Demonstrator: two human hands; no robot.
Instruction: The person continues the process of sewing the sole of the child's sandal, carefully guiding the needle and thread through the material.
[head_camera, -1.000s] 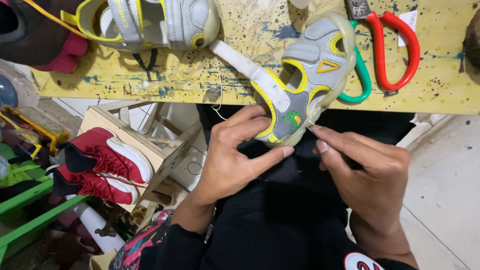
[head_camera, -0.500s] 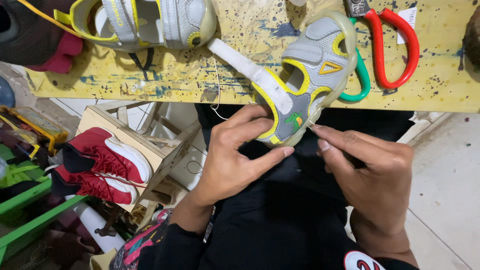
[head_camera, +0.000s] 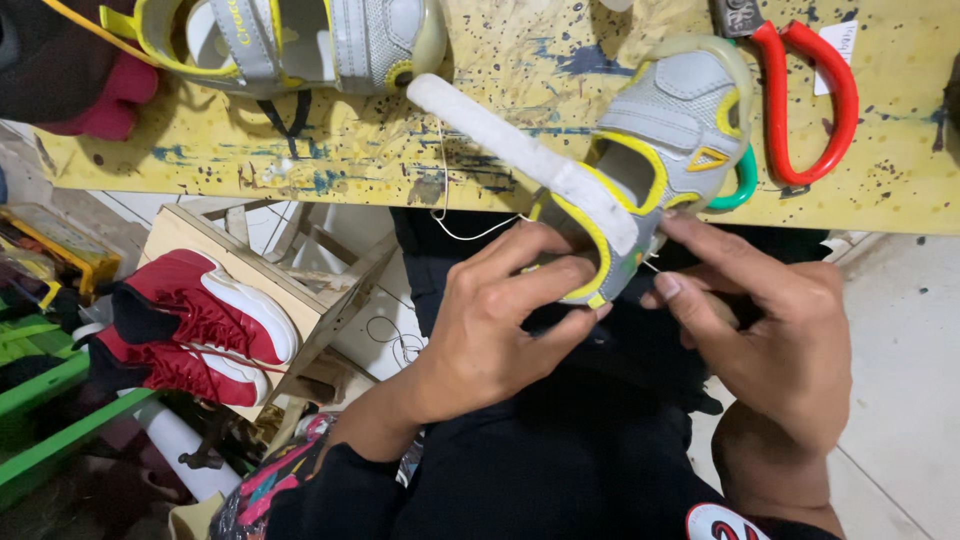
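A grey sandal with yellow trim and a white strap rests half on the yellow workbench, its heel over my lap. My left hand grips the sandal's heel end from below. My right hand pinches at the sandal's side edge, fingertips closed on something thin, perhaps a needle. A white thread hangs from the sandal toward the bench edge. A matching grey sandal lies on the bench at upper left.
Red-handled scissors and a green-handled tool lie on the bench right of the sandal. Red and white sneakers sit on a wooden stand at left. A dark and red cloth item lies at the bench's left end.
The sandal has turned slightly, its heel now deeper in my left hand. My right fingertips stay pinched at its side edge.
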